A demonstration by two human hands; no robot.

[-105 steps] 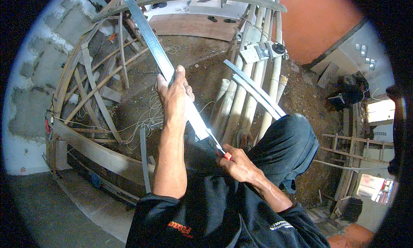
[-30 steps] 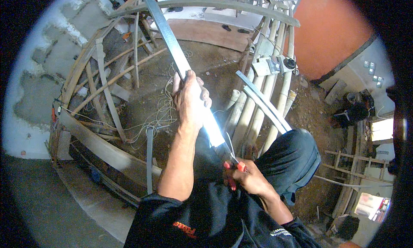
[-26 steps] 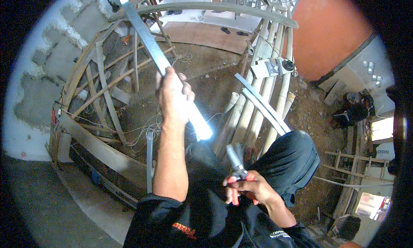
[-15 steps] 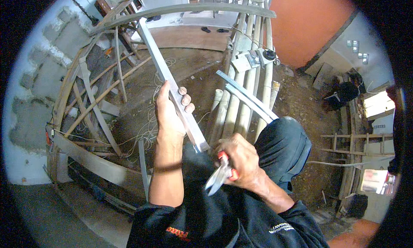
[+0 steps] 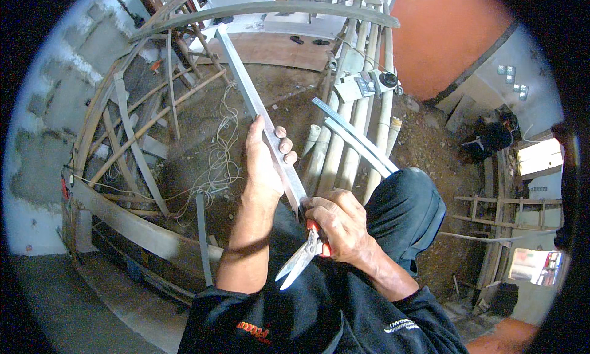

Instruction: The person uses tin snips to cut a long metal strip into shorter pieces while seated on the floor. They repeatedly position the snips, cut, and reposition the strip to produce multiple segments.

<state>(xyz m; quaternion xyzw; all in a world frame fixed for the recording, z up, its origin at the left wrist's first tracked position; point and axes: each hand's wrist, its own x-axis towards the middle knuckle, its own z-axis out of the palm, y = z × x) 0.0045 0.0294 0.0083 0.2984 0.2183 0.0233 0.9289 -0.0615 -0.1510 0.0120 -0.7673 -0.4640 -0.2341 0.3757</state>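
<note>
A long, shiny metal channel slants from the far left toward my chest. Around its lower half my left hand is closed, fingertips showing on the right side of it. My right hand grips tin snips with red handles, their blades pointing down toward my shirt and slightly parted. The thumb and fingers of that hand also meet the near end of the channel, where the contact is partly hidden. The blades are apart from the channel.
To the right of the channel lie bamboo poles with light metal strips resting across them. Boxes and a black roll sit farther up. A tangled pale cord lies on the dirt floor. Wooden bracing stands at left.
The channel and my left hand have shifted right. My right hand has come up against the channel's near end, and the snips have swung further down and left.
</note>
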